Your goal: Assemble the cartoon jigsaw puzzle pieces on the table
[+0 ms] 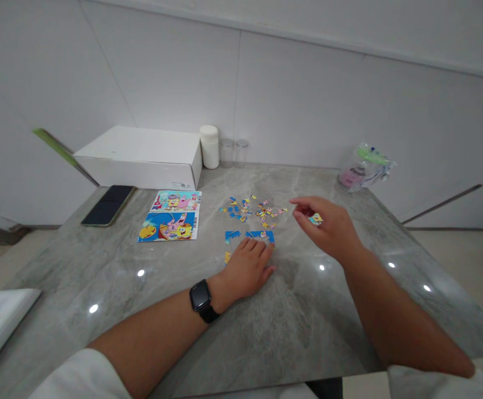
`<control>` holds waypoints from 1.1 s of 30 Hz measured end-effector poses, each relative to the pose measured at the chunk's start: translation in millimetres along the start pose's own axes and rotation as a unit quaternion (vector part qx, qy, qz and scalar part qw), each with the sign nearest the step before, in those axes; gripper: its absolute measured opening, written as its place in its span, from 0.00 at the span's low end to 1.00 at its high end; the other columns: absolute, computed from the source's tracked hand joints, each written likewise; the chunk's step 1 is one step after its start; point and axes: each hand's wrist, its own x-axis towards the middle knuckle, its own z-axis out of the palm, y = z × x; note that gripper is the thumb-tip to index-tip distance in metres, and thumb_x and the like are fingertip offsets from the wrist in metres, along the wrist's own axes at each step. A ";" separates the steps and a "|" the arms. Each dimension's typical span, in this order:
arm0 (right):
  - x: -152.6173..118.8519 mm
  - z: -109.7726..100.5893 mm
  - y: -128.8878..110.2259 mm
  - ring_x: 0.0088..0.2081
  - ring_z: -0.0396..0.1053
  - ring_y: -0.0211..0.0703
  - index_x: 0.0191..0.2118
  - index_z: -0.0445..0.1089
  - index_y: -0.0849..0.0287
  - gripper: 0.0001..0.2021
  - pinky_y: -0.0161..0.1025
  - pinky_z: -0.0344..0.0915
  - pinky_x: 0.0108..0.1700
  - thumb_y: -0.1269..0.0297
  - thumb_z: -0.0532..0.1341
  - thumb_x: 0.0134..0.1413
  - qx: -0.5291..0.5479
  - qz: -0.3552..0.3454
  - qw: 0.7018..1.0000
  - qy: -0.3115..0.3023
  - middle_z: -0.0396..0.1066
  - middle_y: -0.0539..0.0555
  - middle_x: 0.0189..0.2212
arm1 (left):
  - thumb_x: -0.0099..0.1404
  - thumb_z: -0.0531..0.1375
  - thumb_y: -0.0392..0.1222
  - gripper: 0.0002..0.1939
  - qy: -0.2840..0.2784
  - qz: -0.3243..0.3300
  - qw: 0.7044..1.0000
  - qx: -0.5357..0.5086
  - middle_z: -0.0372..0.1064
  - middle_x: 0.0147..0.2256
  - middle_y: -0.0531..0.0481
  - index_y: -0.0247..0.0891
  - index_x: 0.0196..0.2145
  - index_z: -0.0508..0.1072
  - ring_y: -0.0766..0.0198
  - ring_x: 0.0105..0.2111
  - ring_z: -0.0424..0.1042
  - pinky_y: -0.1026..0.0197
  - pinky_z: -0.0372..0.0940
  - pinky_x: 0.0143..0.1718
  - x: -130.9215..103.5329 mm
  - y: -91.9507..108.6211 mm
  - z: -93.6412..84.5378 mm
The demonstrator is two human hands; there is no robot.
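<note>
My left hand (250, 267), a dark watch on its wrist, lies palm down on the table with its fingers stretched forward. They touch or partly cover a joined strip of blue jigsaw pieces (255, 235); a yellow piece (227, 257) shows beside them. My right hand (324, 226) hovers to the right, its index finger and thumb apart and nothing visible between them. Just beyond its knuckles a small colourful puzzle part (316, 218) shows, partly hidden. Loose jigsaw pieces (246, 209) lie scattered past the strip. Left of them rests the printed picture sheet (168, 226).
A phone (108, 205) lies at the left before a white box (141, 160). A white bottle (210, 148) and two glass jars (241, 153) stand by the wall. A plastic-wrapped cup (360, 170) is at the back right, a white packet (0, 321) at the near left.
</note>
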 end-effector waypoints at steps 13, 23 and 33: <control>79.2 36.7 17.4 0.36 0.75 0.47 0.48 0.77 0.55 0.12 0.41 0.68 0.42 0.57 0.69 0.61 -0.093 0.035 0.978 -0.182 0.80 0.55 0.36 | 0.75 0.56 0.53 0.28 -0.004 -0.007 1.000 -0.014 0.71 0.56 0.38 0.34 0.66 0.65 0.46 0.56 0.68 0.44 0.61 0.61 -1.5 -1.5 2.2; 75.7 21.6 41.2 0.37 0.75 0.46 0.48 0.78 0.55 0.11 0.40 0.68 0.41 0.60 0.66 0.63 -0.117 0.013 0.972 -0.202 0.81 0.55 0.38 | 0.75 0.56 0.53 0.27 -0.017 -0.006 1.000 -0.018 0.71 0.56 0.38 0.36 0.65 0.65 0.46 0.55 0.67 0.42 0.60 0.62 -0.2 -1.3 -0.7; 86.1 51.8 34.7 0.53 0.75 0.52 0.61 0.71 0.58 0.20 0.43 0.68 0.54 0.65 0.63 0.65 -0.167 0.098 0.943 -0.270 0.78 0.61 0.54 | 0.75 0.56 0.52 0.27 -0.017 -0.003 1.000 -0.004 0.71 0.55 0.39 0.35 0.65 0.65 0.47 0.55 0.67 0.42 0.59 0.63 0.3 0.3 1.1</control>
